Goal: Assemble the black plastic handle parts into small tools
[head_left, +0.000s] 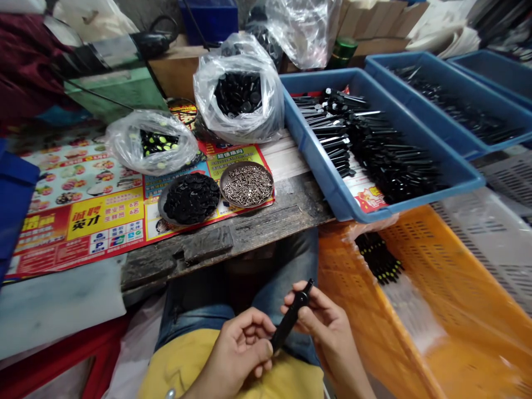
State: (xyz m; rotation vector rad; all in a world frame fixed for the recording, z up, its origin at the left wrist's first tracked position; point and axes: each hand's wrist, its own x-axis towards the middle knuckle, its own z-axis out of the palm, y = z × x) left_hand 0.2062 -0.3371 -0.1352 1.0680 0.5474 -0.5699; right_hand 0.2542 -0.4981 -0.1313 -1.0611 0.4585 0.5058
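In the head view, at six o'clock, a slim black piece [286, 327] is lying slantwise between two hands, above the lap. The left hand [245, 346] is pinching its lower end between thumb and fingers; the right hand [326, 327] is pinching it near the upper end, beside the rounded part. Good handling probably means supporting both ends evenly, pressing lightly and leaving the narrow tip unstrained. The piece is looking smooth and glossy, likely hard plastic. Toward nine o'clock, flat, dull black pieces [190, 198] are filling a round dish; near the centre, shiny metal pins [248, 184] are filling another. At two o'clock, a rigid blue tray [316, 166] is holding long, glossy black parts [399, 158].
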